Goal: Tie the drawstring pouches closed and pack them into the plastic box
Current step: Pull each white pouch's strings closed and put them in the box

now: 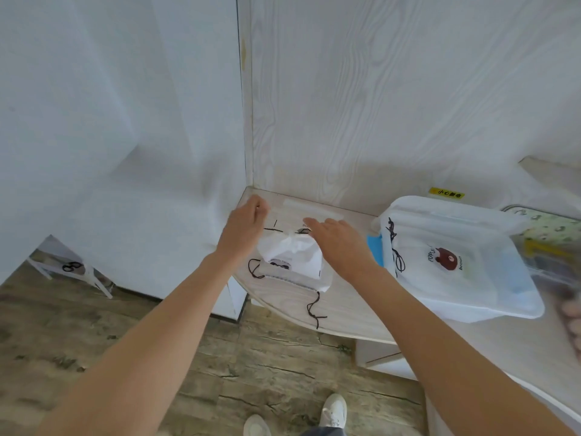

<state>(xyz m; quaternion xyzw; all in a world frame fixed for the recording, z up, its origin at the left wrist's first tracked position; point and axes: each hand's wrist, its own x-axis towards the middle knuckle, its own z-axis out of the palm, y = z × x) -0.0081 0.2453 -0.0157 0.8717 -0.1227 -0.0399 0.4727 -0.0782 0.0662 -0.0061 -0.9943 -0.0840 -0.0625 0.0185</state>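
A white drawstring pouch (294,261) with a dark print lies on the pale wooden table (342,313), its top gathered. A black drawstring (272,229) runs from its mouth to my left hand (243,228), whose curled fingers pinch the cord out to the left. My right hand (336,240) reaches over the pouch's right side with fingers extended, at the other cord end near the mouth. Another black cord (314,309) trails toward the table's front edge. A clear plastic box (490,297) to the right holds a white pouch with a bear print (446,258).
The table sits in a corner against a wood-grain wall (393,105) and a white curtain (110,121). A blue item (375,248) lies beside the box. More clutter stands at the far right edge. The wooden floor and my white shoes (333,410) show below.
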